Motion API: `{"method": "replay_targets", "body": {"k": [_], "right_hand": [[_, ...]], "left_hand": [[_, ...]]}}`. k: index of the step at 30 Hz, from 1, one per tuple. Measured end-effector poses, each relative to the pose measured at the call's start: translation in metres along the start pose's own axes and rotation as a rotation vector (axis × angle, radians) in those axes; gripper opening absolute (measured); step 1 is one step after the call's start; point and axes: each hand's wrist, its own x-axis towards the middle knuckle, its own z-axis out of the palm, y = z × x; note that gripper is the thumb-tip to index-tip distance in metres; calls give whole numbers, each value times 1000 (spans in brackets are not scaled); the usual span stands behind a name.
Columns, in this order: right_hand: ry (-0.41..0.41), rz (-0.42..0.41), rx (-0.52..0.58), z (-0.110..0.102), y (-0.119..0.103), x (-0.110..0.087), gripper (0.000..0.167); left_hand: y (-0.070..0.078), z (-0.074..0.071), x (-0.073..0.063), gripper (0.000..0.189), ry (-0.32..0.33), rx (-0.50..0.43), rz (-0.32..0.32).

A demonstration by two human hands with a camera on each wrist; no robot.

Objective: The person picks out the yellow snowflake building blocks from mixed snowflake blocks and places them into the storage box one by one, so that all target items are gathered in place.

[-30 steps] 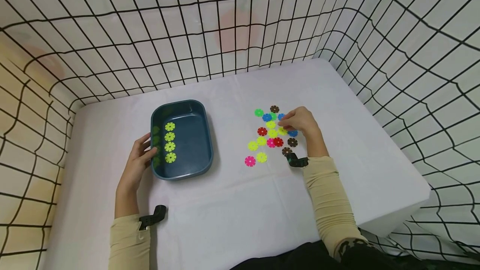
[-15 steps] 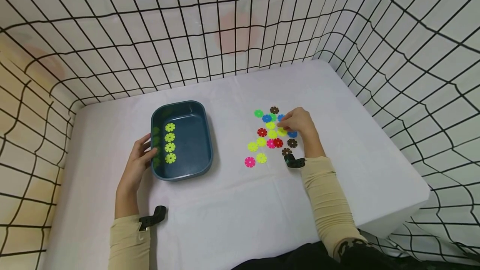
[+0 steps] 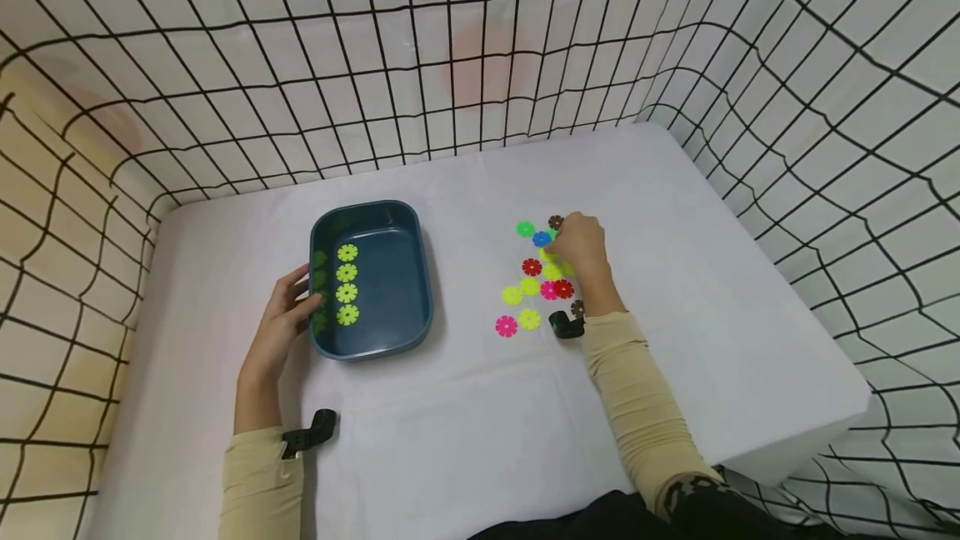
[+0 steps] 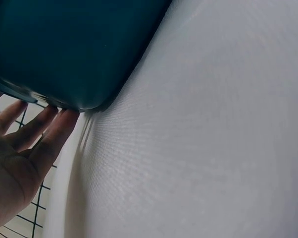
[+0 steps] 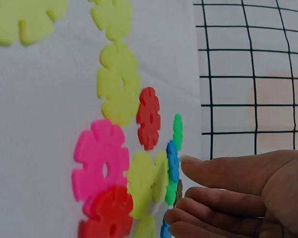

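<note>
The left hand (image 3: 281, 319) grips the left wall of a dark teal tray (image 3: 412, 332), thumb over the rim and fingers outside. In the left wrist view fingertips (image 4: 65, 116) touch the tray's outer side. Inside the tray, several yellow notched plastic discs (image 3: 347, 272) form a column. The right hand (image 3: 581, 244) is over a loose group of coloured notched discs. In the right wrist view its thumb and fingers are apart, close to a blue disc (image 5: 173, 161) and a tilted yellow disc (image 5: 160, 176); no held disc shows. The hand hides part of the group.
Pink (image 3: 506, 326), red (image 3: 532, 267), green (image 3: 525, 228) and brown (image 3: 556, 222) discs lie on the white-covered table (image 3: 450, 440), some overlapping. Black netting (image 3: 480, 65) surrounds the table's back and sides. Each wrist wears a black camera mount (image 3: 311, 432).
The right hand has moved slightly left over the discs, covering blue and brown ones on the right. The left hand keeps its grip on the tray. The head view has shifted slightly.
</note>
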Motion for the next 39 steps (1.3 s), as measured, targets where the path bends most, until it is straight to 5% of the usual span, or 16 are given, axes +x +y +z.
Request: {"method": "replay_targets", "body": {"k": [10,23,39], "right_hand": [[16,9,-68,7,-9,-3,46],[37,23,-125,13,-11,-1,41],[16,26,-68,10,-4,1,25]], "left_hand": [[-6,-1,6,58,-4,0,5],[-22,-3,13,59,2,-24,14],[-12,-3,8,58,0,-5,-3]]}}
